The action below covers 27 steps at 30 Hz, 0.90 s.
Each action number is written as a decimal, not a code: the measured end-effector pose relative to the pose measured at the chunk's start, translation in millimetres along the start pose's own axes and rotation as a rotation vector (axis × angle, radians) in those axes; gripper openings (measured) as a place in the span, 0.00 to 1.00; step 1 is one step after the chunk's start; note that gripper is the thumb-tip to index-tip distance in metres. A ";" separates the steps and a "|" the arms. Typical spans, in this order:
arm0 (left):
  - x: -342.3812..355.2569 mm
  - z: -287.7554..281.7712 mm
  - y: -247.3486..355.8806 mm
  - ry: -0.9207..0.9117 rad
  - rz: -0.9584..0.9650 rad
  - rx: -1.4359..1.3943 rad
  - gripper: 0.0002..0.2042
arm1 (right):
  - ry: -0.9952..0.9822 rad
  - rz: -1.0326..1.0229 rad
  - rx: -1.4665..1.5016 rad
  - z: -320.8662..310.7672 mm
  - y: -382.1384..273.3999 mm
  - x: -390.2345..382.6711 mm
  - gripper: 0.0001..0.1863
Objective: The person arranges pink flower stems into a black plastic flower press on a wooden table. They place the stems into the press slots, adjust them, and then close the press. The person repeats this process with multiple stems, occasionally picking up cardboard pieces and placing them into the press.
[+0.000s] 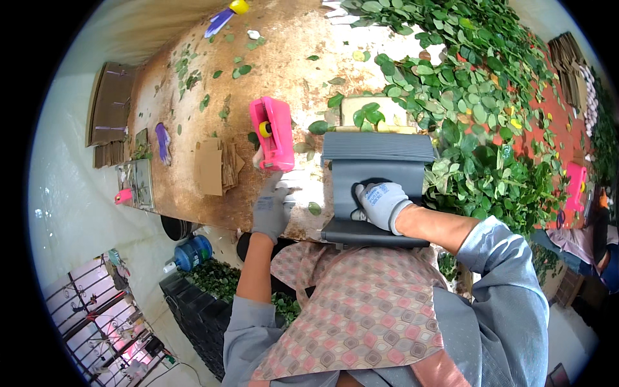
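Note:
Both my hands wear light grey gloves. My left hand is just in front of a pink tape dispenser with a yellow core, its fingers stretched toward the dispenser's near end. Whether the fingertips touch it, I cannot tell. My right hand rests on a dark grey stand with a smooth slanted face and a ribbed upper strip. Its fingers are curled beside a black loop; what they grip, if anything, is hidden. Behind the stand lies a pale block with a few green leaves on it.
Leafy green stems pile up at the right and far right of the worn table. Cardboard pieces and a purple glove lie at the left. A blue water bottle is below the table's left edge.

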<state>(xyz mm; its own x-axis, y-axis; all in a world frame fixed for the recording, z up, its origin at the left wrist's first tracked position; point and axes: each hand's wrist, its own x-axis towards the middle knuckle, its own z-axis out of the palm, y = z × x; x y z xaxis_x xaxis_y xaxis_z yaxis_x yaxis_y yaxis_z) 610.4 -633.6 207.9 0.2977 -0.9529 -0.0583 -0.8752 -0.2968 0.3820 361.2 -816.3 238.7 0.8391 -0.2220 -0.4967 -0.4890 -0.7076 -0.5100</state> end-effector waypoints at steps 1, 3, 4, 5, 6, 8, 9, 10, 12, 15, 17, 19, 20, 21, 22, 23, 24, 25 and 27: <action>-4.3 9.5 -8.9 -0.008 0.016 -0.016 0.12 | 0.017 -0.018 -0.002 2.3 0.4 0.8 0.26; -1.5 26.6 -17.8 -0.097 0.009 0.047 0.12 | 0.053 -0.048 -0.015 5.6 0.7 0.2 0.26; -1.1 39.3 -20.6 -0.103 0.016 0.106 0.12 | 0.052 -0.048 -0.022 7.3 0.1 -0.6 0.26; 2.0 47.1 -19.1 -0.107 0.025 0.165 0.12 | 0.055 -0.047 -0.032 8.2 0.5 -0.1 0.26; 7.5 44.2 -6.9 -0.127 -0.059 0.093 0.11 | 0.061 -0.040 -0.037 8.0 1.4 0.6 0.26; 12.3 36.2 8.2 -0.214 -0.157 0.053 0.12 | 0.059 -0.035 -0.047 5.9 1.1 -0.4 0.26; 10.5 32.7 11.4 -0.259 -0.207 0.032 0.13 | 0.056 -0.034 -0.052 3.9 -0.9 -1.4 0.27; -2.8 35.0 1.6 -0.014 -0.153 -0.075 0.13 | 0.057 -0.035 -0.056 0.7 -4.3 -2.1 0.27; -25.3 8.9 -12.6 0.291 -0.050 -0.173 0.12 | 0.068 -0.020 -0.049 0.1 -3.1 -1.7 0.27; -82.0 -55.7 -53.9 0.410 -0.573 -0.532 0.11 | 0.079 -0.037 -0.062 6.4 -0.7 -2.5 0.26; -140.8 -87.9 -82.5 0.623 -0.536 -0.368 0.27 | 0.065 -0.039 -0.073 5.3 -1.9 -3.5 0.26; -208.0 -93.5 -126.1 0.436 -0.766 -0.004 0.39 | 0.067 -0.055 -0.080 6.5 -2.8 -3.1 0.26; -217.3 -102.2 -119.8 0.180 -0.975 -0.036 0.45 | 0.064 -0.047 -0.082 4.1 -3.2 -2.5 0.27; -249.6 -100.9 -139.9 -0.137 -1.165 -0.063 0.51 | 0.055 -0.049 -0.085 2.4 -8.2 -3.1 0.27; -267.4 -97.6 -138.8 -0.298 -1.095 0.228 0.50 | 0.050 -0.028 -0.077 2.1 -7.9 -4.7 0.27; -250.1 -106.2 -113.5 -0.387 -1.118 0.263 0.46 | 0.080 -0.026 -0.056 6.7 -3.8 -3.5 0.26; -245.3 -106.6 -105.2 -0.345 -1.079 0.298 0.44 | 0.089 -0.040 -0.051 8.7 -4.1 -2.2 0.26; -238.5 -104.4 -97.7 -0.298 -1.039 0.326 0.42 | 0.099 -0.053 -0.052 7.8 -3.7 -2.4 0.25; -194.0 -94.5 -67.3 -0.049 -0.749 0.223 0.25 | 0.105 -0.042 -0.052 8.6 -1.6 -4.3 0.24</action>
<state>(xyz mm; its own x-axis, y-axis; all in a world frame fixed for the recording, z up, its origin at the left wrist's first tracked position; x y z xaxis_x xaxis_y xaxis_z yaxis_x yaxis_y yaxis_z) 647.6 -422.9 280.7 0.8264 -0.4942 -0.2701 -0.5055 -0.8623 0.0311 356.3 -808.5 235.6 0.8804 -0.2581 -0.3979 -0.4419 -0.7512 -0.4903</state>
